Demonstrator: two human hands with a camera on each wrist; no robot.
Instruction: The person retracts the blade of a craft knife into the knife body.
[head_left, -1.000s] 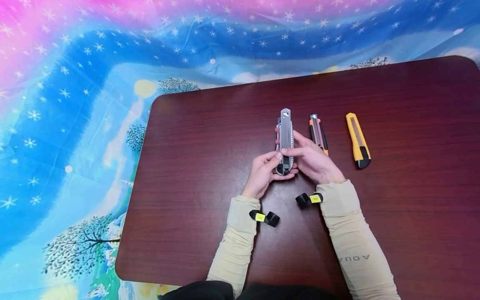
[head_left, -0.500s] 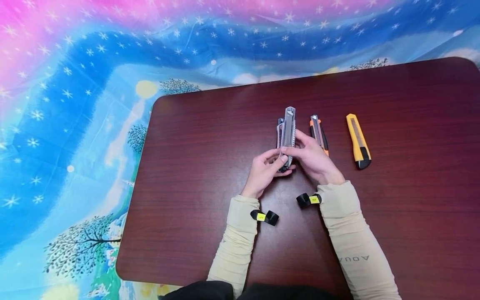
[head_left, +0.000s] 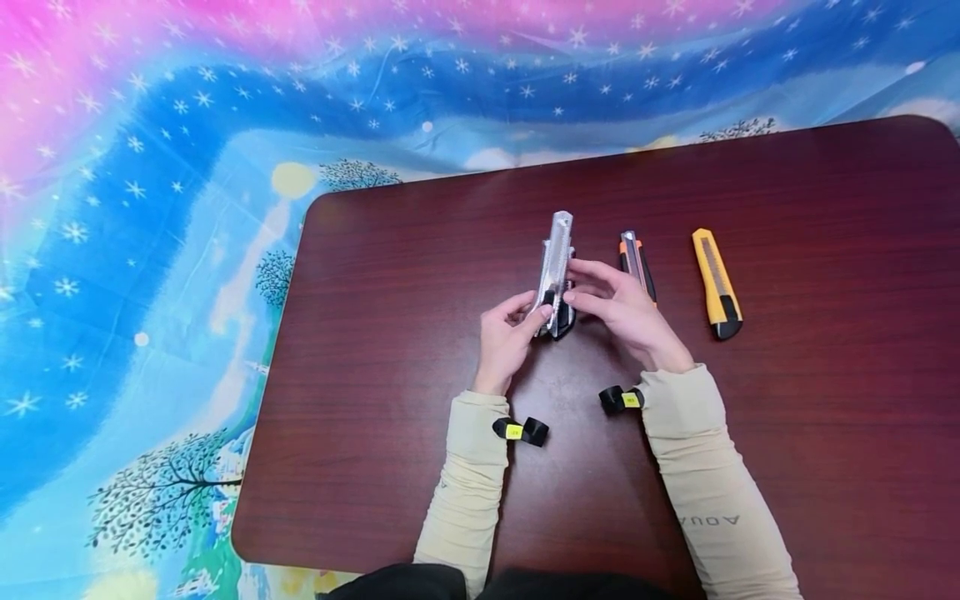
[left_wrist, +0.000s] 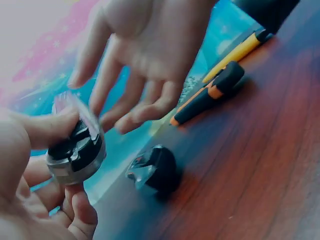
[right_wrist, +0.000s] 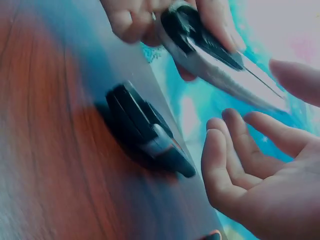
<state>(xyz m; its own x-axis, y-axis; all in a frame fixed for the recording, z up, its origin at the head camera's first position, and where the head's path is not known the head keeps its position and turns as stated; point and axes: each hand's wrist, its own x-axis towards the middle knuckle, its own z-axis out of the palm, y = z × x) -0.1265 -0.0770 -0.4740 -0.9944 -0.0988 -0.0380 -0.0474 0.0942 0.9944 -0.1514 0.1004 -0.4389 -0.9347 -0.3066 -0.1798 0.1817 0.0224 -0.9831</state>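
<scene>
My left hand (head_left: 504, 342) holds a silver utility knife (head_left: 557, 254) with a black slider, thumb on top and fingers curled beneath. Seen from the left wrist, the knife's black butt end (left_wrist: 80, 152) faces the camera. My right hand (head_left: 626, 310) is just to the right of the knife, its fingers spread and loosely bent with nothing in them. A gap shows between the right fingers and the knife (right_wrist: 220, 70) in the right wrist view. A second utility knife, dark with a silver part (right_wrist: 145, 127), lies on the table below, largely hidden behind the held one in the head view.
To the right on the brown table (head_left: 390, 275) lie an orange and black utility knife (head_left: 633, 258), partly covered by the right hand, and a yellow one (head_left: 717, 283) with a black end. A printed cloth (head_left: 480, 83) hangs behind the table.
The right hand has let go of the silver utility knife and its fingers have spread. The left hand has shifted slightly left with the knife, which now tilts differently.
</scene>
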